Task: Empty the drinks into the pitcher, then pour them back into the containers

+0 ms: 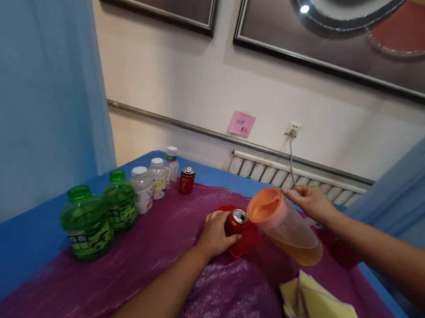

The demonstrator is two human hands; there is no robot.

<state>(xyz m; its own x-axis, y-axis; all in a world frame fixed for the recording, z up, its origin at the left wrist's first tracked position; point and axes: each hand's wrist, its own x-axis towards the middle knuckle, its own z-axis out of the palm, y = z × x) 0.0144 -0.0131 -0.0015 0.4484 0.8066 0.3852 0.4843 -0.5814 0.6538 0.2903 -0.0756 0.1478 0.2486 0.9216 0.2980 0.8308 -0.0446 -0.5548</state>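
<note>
My left hand is wrapped round a red can, which stands upright over a red scalloped dish. Its top, with the opening, faces up. In my right hand is a clear pitcher with an orange lid, gripped at its upper right side. The pitcher tilts to the left, its lid close to the can's top. Yellowish liquid lies low in the pitcher. No stream of liquid can be made out between pitcher and can.
Two green bottles, white-capped bottles and another red can line the left side of the purple-covered table. A folded yellow cloth lies in front. Behind my right forearm is a red object.
</note>
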